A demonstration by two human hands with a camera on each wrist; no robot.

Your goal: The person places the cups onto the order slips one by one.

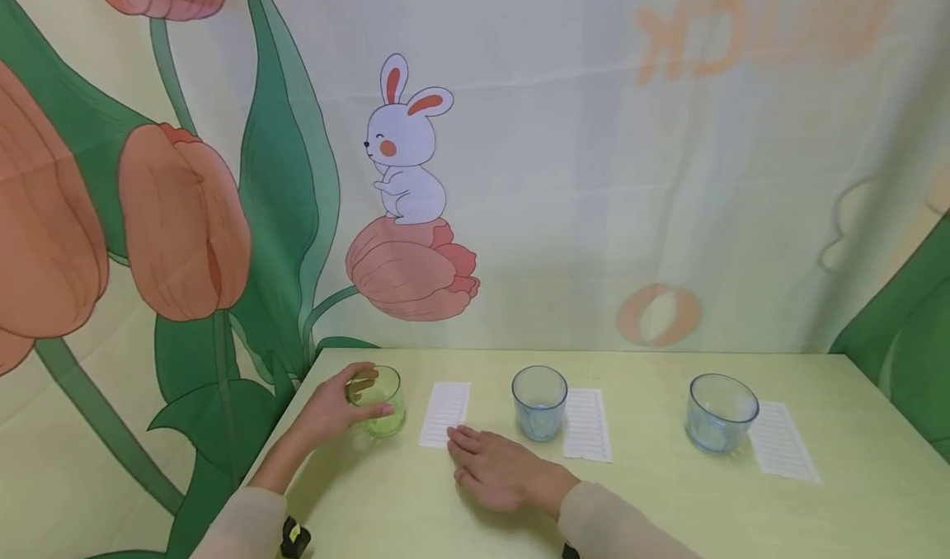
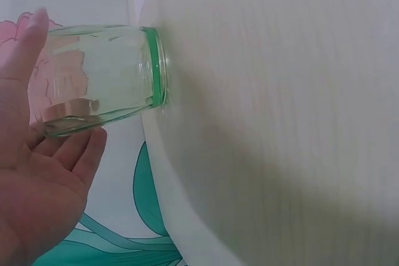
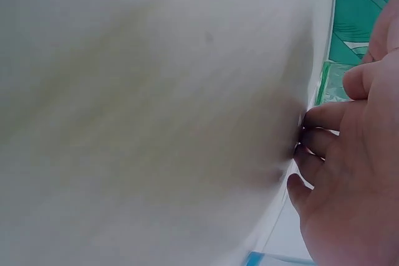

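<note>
A green-tinted glass cup (image 1: 386, 406) stands upright at the left end of the table. My left hand (image 1: 331, 406) holds it near the rim, thumb on the near side and fingers behind. In the left wrist view, the cup's thick green base (image 2: 154, 66) is right at the tabletop. Palm down, my right hand (image 1: 500, 468) rests with fingertips at the lower edge of a white lined paper slip (image 1: 447, 411). That slip lies between the green cup and a blue glass cup (image 1: 540, 406). The right wrist view shows its fingertips (image 3: 310, 119) against the table surface.
Another blue glass cup (image 1: 720, 415) stands farther right. Lined paper slips lie beside both blue cups, one by the middle cup (image 1: 588, 427) and one by the far right cup (image 1: 785, 442). A printed curtain (image 1: 564, 171) with tulips and a rabbit hangs behind the table (image 1: 416, 509).
</note>
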